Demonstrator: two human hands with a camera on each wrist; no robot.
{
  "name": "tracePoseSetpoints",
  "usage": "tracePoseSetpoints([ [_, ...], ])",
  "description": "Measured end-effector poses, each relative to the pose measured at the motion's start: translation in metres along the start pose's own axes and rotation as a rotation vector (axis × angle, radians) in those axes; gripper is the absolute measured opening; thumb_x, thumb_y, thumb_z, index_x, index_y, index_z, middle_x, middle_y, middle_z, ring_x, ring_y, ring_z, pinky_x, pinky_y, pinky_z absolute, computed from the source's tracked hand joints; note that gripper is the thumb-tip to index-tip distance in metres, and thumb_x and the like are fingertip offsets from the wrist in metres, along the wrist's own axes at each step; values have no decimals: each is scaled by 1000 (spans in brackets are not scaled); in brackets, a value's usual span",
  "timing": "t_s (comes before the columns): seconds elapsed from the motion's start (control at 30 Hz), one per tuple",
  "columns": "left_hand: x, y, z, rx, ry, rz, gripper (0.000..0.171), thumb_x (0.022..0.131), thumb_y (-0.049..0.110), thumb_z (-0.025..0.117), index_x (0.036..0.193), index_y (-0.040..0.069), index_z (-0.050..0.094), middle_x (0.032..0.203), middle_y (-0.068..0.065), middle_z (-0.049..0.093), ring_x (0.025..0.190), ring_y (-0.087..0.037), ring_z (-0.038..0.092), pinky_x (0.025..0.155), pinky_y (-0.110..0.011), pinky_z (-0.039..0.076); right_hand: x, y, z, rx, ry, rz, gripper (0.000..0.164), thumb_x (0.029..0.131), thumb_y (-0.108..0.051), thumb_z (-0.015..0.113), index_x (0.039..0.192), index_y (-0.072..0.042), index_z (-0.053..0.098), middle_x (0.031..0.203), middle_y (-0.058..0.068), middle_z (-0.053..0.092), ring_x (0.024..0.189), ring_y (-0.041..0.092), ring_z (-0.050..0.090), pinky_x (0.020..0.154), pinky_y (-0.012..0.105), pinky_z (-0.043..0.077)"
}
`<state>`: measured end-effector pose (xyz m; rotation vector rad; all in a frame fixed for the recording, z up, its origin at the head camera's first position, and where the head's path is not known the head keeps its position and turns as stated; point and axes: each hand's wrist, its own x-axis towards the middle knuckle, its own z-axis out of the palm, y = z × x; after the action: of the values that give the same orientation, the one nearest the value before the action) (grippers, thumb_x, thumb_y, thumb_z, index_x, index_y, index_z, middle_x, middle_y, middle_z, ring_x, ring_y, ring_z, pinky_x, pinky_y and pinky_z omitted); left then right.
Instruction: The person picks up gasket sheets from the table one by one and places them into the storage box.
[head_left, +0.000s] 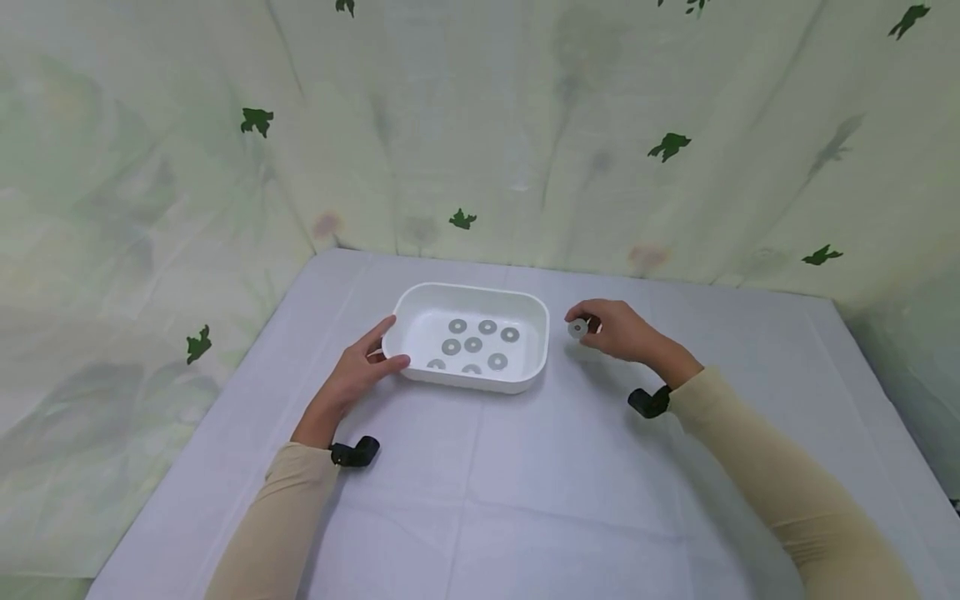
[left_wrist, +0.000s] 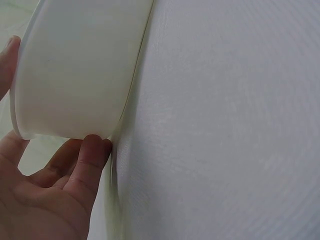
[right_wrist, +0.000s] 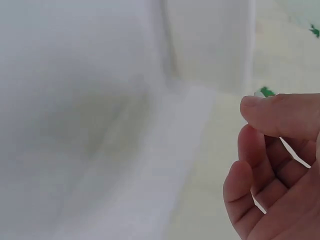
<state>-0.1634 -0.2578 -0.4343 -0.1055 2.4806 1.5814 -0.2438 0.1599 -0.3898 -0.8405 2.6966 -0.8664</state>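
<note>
A white rectangular container (head_left: 472, 381) with rounded corners stands on the table, several flat grey washers (head_left: 467, 345) lying spread over its floor. My left hand (head_left: 351, 379) grips its left end, thumb at the near rim; in the left wrist view other fingertips touch the container's outer wall (left_wrist: 75, 70). To the right of the container, my right hand (head_left: 626, 333) pinches one washer (head_left: 577, 333) between thumb and fingers, held up above the cloth. From the right wrist, the hand (right_wrist: 280, 165) mostly hides that washer, and the container (right_wrist: 210, 45) looks blurred.
A pale cloth (head_left: 480, 500) covers the table. Behind it and on the left hangs a light curtain (head_left: 510, 142) with green leaf shapes. Each wrist carries a small black camera, one on the left (head_left: 356, 452) and one on the right (head_left: 648, 402).
</note>
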Motion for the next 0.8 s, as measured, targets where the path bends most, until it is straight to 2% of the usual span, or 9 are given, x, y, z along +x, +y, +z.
tracePoseSetpoints([
  [0.2, -1, 1, 0, -1, -2, -8, 88, 89, 33, 74, 159, 34, 20, 162, -14, 28, 134, -32, 47, 94, -22, 44, 20, -34, -18, 33, 14, -55, 35, 88, -2, 67, 123, -5, 65, 116, 11, 67, 96, 24, 60, 77, 35, 51],
  [0.37, 0, 2, 1, -19, -4, -5, 87, 90, 30, 74, 159, 33, 21, 161, -17, 30, 132, -32, 48, 89, -15, 43, 39, -58, -20, 36, -23, -77, 36, 90, -5, 68, 126, -5, 63, 119, 12, 66, 97, 24, 62, 81, 36, 52],
  [0.63, 1, 1, 1, -19, 2, 18, 87, 89, 31, 74, 159, 31, 22, 151, -20, 39, 120, -27, 51, 82, -13, 43, 70, -82, -12, 79, -83, -54, 37, 90, -8, 68, 126, -9, 63, 126, 9, 65, 103, 26, 62, 91, 38, 52],
  [0.8, 0, 0, 0, -11, 3, 22, 87, 90, 31, 74, 159, 30, 22, 152, -19, 38, 121, -27, 52, 82, -13, 44, 89, -91, 3, 119, -104, -37, 35, 89, -10, 69, 124, -14, 65, 124, 6, 66, 104, 24, 61, 92, 37, 52],
])
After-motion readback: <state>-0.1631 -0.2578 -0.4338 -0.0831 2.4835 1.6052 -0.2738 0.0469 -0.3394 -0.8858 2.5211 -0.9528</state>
